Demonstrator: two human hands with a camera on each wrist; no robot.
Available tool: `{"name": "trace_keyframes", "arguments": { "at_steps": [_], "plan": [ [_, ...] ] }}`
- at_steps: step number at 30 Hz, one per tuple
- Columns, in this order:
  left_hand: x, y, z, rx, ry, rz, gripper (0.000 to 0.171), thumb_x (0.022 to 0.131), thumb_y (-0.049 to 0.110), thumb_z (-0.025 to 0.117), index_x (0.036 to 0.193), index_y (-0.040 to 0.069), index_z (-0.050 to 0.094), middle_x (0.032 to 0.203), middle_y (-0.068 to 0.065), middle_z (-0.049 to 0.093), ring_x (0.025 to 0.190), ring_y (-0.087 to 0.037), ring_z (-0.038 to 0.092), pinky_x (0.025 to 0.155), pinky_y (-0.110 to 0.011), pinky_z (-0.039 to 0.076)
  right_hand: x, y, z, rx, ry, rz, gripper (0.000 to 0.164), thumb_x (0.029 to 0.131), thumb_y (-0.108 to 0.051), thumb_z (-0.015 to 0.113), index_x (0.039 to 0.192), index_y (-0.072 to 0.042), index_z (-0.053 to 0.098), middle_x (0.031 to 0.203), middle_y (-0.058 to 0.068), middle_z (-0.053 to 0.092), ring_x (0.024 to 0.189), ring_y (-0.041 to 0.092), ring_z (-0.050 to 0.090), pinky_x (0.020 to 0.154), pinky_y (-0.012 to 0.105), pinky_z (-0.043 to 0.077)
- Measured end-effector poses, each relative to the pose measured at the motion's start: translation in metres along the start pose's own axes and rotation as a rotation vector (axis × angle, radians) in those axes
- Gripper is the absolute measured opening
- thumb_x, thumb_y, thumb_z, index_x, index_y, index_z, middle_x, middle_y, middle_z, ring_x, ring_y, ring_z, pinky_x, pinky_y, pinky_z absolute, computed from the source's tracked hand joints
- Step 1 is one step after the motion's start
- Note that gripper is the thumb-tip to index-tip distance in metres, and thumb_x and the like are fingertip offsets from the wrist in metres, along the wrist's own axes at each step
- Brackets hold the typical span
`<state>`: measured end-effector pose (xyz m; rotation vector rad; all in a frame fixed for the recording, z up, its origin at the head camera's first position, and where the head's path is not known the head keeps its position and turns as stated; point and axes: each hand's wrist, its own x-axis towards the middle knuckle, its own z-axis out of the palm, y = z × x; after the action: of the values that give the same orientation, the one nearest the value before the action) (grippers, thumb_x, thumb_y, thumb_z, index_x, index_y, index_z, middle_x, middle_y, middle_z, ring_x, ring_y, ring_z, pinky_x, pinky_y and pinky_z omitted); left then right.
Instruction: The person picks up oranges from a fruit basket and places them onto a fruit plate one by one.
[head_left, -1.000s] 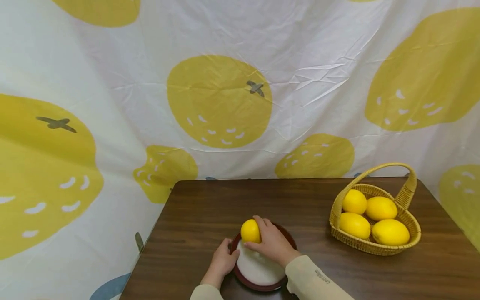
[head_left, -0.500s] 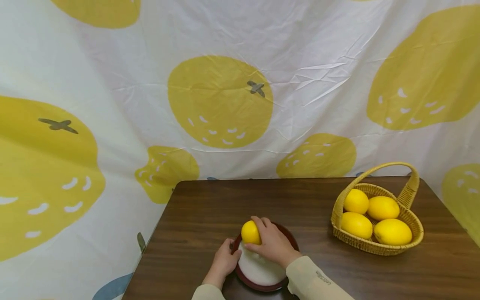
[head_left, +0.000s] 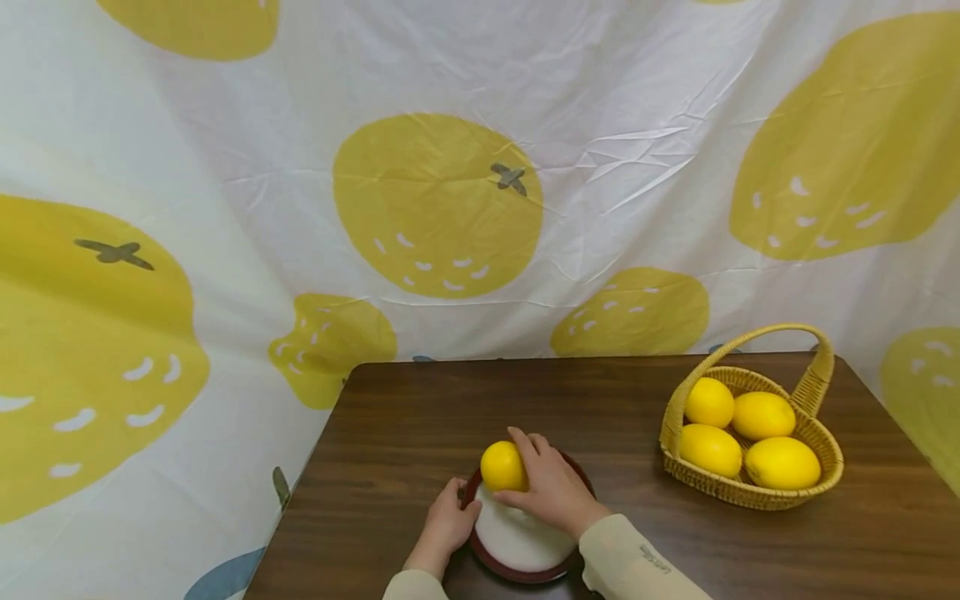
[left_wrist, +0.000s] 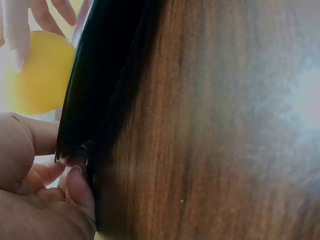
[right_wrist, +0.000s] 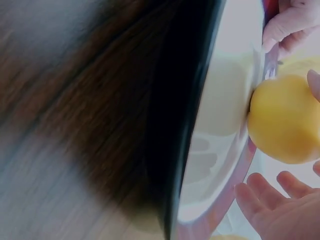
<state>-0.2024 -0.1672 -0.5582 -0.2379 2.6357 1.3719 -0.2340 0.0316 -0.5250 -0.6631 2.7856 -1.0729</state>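
Note:
My left hand (head_left: pixel 448 523) holds the near left rim of a round plate (head_left: pixel 517 546), white inside with a dark red rim; the thumb lies over the rim, with fingers curled under it in the left wrist view. A yellow lemon (head_left: pixel 503 467) rests on the plate's far left part. Around its right side stands my right hand (head_left: pixel 553 487), the thumb at the near side and a finger at the far side. In the right wrist view several fingertips (right_wrist: pixel 255 182) are apart from the lemon, while another digit overlaps its edge.
A woven wicker basket (head_left: pixel 757 500) with a tall handle stands on the right part of the brown wooden table (head_left: pixel 420 408). Inside it lie several lemons (head_left: pixel 783 463). A white cloth (head_left: pixel 600 67) printed with yellow fruit hangs behind the table.
My right hand has loosened and shifted slightly right, so a little more of the lemon shows. The lemon and plate stay nearly in place; my left hand keeps its hold on the rim.

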Motion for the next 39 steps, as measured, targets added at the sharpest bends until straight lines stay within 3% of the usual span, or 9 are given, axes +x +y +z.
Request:
{"name": "trace_keyframes", "arguments": {
  "at_steps": [16, 32, 39],
  "plan": [
    [0.000, 0.001, 0.000, -0.002, 0.015, -0.029, 0.030, 0.099, 0.012, 0.062, 0.125, 0.000, 0.055, 0.095, -0.012, 0.066, 0.085, -0.022, 0.061, 0.076, -0.040, 0.052, -0.013, -0.003, -0.017, -0.030, 0.019, -0.021, 0.095, 0.085, -0.048, 0.079, 0.159, -0.019, 0.028, 0.150, 0.018, 0.044, 0.128, 0.039, 0.053, 0.101, 0.059, 0.049],
    [-0.001, 0.003, 0.003, -0.010, 0.000, -0.062, 0.031, 0.099, 0.012, 0.062, 0.127, 0.001, 0.055, 0.092, -0.010, 0.064, 0.082, -0.021, 0.058, 0.072, -0.036, 0.049, -0.033, -0.007, -0.027, 0.018, 0.103, -0.022, 0.088, 0.084, -0.046, 0.080, 0.155, -0.019, 0.035, 0.149, 0.015, 0.046, 0.131, 0.038, 0.050, 0.104, 0.060, 0.046],
    [-0.001, 0.002, 0.001, -0.004, 0.012, -0.041, 0.028, 0.099, 0.011, 0.061, 0.124, 0.001, 0.056, 0.091, -0.010, 0.064, 0.081, -0.021, 0.058, 0.072, -0.036, 0.048, -0.042, -0.007, -0.030, 0.015, 0.140, -0.028, 0.087, 0.084, -0.043, 0.082, 0.155, -0.020, 0.036, 0.149, 0.013, 0.047, 0.132, 0.037, 0.050, 0.105, 0.060, 0.046]
  ]
}}
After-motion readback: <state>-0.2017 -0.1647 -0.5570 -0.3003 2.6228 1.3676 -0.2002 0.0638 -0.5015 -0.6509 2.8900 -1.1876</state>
